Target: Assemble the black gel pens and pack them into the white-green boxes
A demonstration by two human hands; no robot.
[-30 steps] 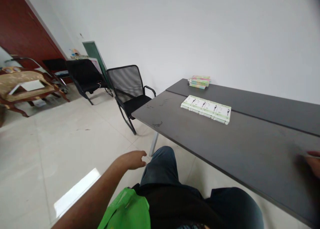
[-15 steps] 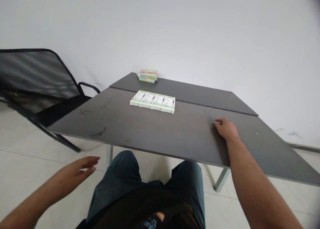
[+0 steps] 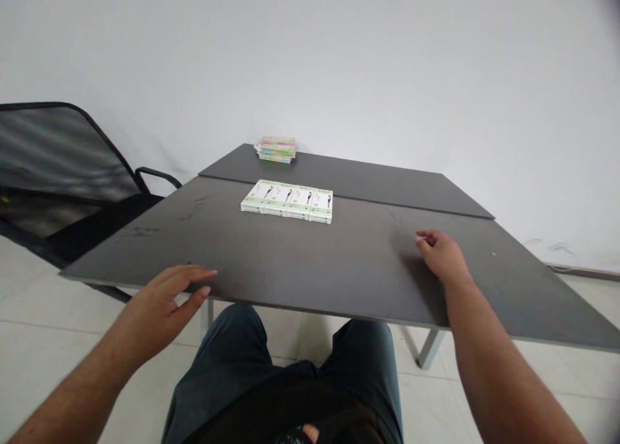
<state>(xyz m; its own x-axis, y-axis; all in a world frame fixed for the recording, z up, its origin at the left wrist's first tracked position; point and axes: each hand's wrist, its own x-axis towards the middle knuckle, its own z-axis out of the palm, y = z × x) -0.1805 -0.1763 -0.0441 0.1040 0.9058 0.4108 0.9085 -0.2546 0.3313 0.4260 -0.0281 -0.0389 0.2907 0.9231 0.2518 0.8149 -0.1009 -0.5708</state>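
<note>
My left hand (image 3: 165, 308) is over the near left edge of the dark table (image 3: 310, 263). Its thumb and fingers are apart and nothing is in it. Above the right half of the tabletop, my right hand (image 3: 443, 257) is loosely curled, with a small gap between thumb and forefinger and no object visible in it. Between the hands and farther back, several flat white-and-green boxes (image 3: 288, 201) lie side by side in a row, each printed with a small black figure. Neither hand touches them.
A stack of colourful, pastel packs (image 3: 276, 150) stands at the back left on a second dark tabletop (image 3: 378, 178), near the white wall (image 3: 339, 63). At the left is a black mesh chair (image 3: 62, 153). My legs (image 3: 227, 347) are by the table's front edge.
My left hand has risen from beside my leg to the table's front edge, moving forward and right. My right hand stays nearly in place, its finger gap slightly wider. The view has shifted slightly.
</note>
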